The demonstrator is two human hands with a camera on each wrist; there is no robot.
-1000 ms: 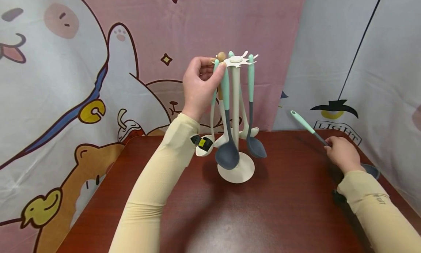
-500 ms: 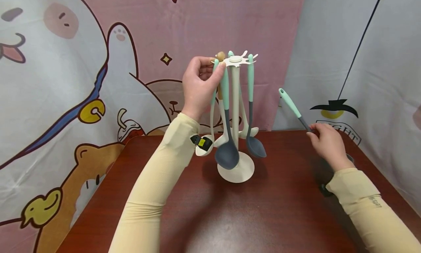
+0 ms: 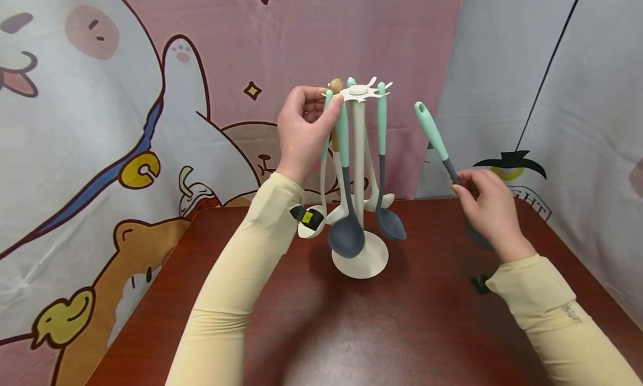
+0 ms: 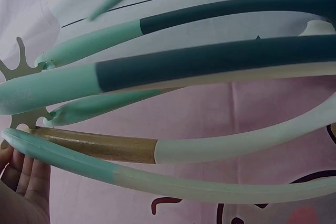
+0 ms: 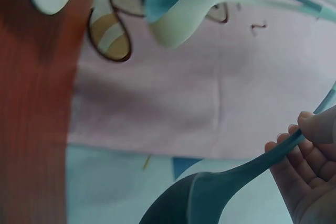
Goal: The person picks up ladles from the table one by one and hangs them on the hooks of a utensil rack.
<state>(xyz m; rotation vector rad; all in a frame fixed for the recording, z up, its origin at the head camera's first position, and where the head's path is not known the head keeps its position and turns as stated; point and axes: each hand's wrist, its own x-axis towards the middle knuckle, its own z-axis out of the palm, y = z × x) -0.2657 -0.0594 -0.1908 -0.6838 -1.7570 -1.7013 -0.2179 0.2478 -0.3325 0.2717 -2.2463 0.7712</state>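
Note:
My left hand (image 3: pixel 303 132) pinches the top rim of the cream utensil rack (image 3: pixel 359 152), fingers and thumb beside the hanging handles. On the rack hang several utensils, including a grey ladle (image 3: pixel 346 238) with a mint handle, a grey spoon (image 3: pixel 392 224) and a cream one (image 3: pixel 310 224). To the right, my right hand (image 3: pixel 492 213) grips a mint-handled ladle (image 3: pixel 432 132) by its grey shaft, raised over the table with the handle end tilted up toward the rack. Its dark bowl (image 5: pixel 210 192) shows in the right wrist view, partly cut off by the frame edge.
The rack's round base (image 3: pixel 374 263) stands on a reddish-brown table (image 3: pixel 402 330). Behind hangs a printed cloth (image 3: pixel 226 68) close to the table's back edge. Some hooks at the rack's top right (image 3: pixel 384 85) stick out past the handles.
My right hand has lifted the ladle from the table's right side and carried it left and up, nearer the rack. The left hand and rack have stayed put.

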